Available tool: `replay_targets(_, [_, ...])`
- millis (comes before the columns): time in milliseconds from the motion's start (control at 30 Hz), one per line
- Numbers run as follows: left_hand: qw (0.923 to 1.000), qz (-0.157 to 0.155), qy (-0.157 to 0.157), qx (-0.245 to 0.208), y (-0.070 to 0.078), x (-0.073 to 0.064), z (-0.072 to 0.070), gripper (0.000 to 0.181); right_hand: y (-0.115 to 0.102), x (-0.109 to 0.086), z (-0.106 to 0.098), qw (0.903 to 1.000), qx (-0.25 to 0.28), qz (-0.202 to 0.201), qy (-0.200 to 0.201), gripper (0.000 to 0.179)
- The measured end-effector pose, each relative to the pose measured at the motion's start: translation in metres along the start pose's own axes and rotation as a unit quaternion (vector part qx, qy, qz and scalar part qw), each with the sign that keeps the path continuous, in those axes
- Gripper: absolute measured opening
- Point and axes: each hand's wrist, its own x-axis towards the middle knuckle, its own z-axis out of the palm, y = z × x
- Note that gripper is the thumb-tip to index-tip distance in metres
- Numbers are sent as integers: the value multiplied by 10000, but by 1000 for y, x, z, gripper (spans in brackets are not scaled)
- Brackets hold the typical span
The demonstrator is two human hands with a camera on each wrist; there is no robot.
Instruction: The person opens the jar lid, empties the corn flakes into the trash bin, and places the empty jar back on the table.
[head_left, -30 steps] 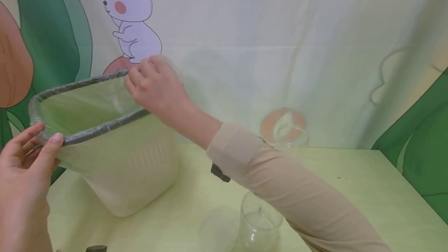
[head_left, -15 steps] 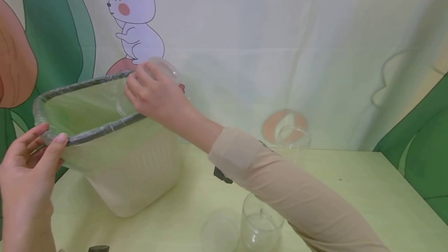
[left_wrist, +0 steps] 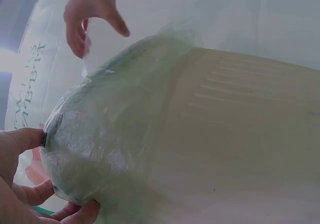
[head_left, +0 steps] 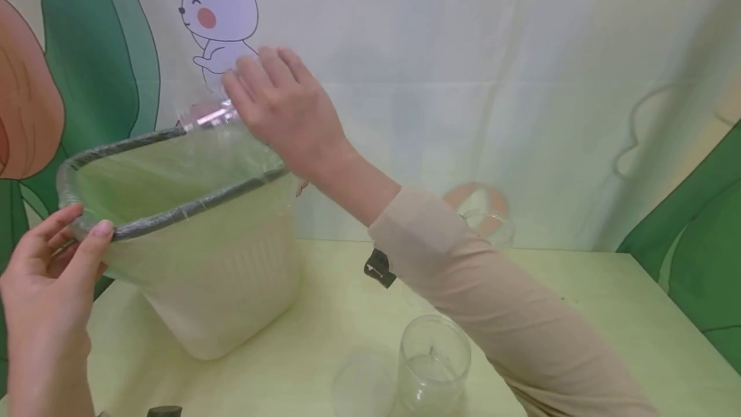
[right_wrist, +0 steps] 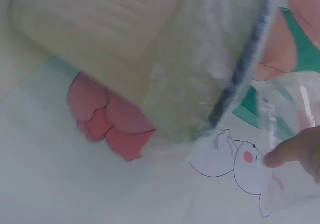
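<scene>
A pale waste bin (head_left: 231,301) stands tilted on the table at the left. A thin translucent bag (left_wrist: 125,114) lines it, folded over the dark rim (head_left: 173,212). My left hand (head_left: 52,275) pinches the rim's near left corner, thumb outside. Above the rim's far right part, my right hand (head_left: 283,105) grips a clear plastic jar (head_left: 210,114). The right wrist view shows the thumb pressed to the wall of this jar (right_wrist: 280,119). The inside of the bin's bottom is hidden.
A clear jar (head_left: 434,369) stands upright at the front centre, beside a round clear lid (head_left: 363,383). Behind the right sleeve is another clear jar (head_left: 492,224). A small black object (head_left: 379,269) and a dark cap (head_left: 164,411) are also visible. A printed rabbit curtain (head_left: 393,82) hangs behind the table.
My right hand has risen from the bin's rim and shifted slightly right, bringing the clear jar into view above the opening. My left hand keeps hold of the rim.
</scene>
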Motion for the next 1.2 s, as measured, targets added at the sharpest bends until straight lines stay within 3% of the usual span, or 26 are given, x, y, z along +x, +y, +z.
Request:
replay_targets(133, [10000, 6, 19, -32, -1, 1, 0, 43, -2, -5, 4, 9982, 17, -575, 156, 45])
replay_targets(400, [9999, 105, -1, -72, -1, 0, 2, 41, 10, -8, 0, 9990, -93, 325, 277, 41])
replay_targets(533, [10000, 38, 32, -10, 0, 0, 2, 42, 8, -13, 1, 9992, 6, 159, 358, 37])
replay_targets(633, [10000, -8, 39, -7, 1, 0, 2, 43, 6, -18, 1, 9998, 139, -49, 154, 33])
replay_targets(833, [10000, -12, 19, -36, 0, 0, 2, 43, 12, -25, -3, 9988, 382, 133, -293, 27])
replay_targets(1200, [9998, -131, 63, 151, -2, 4, 0, 44, 21, -39, -10, 9959, 695, 420, -390, 32])
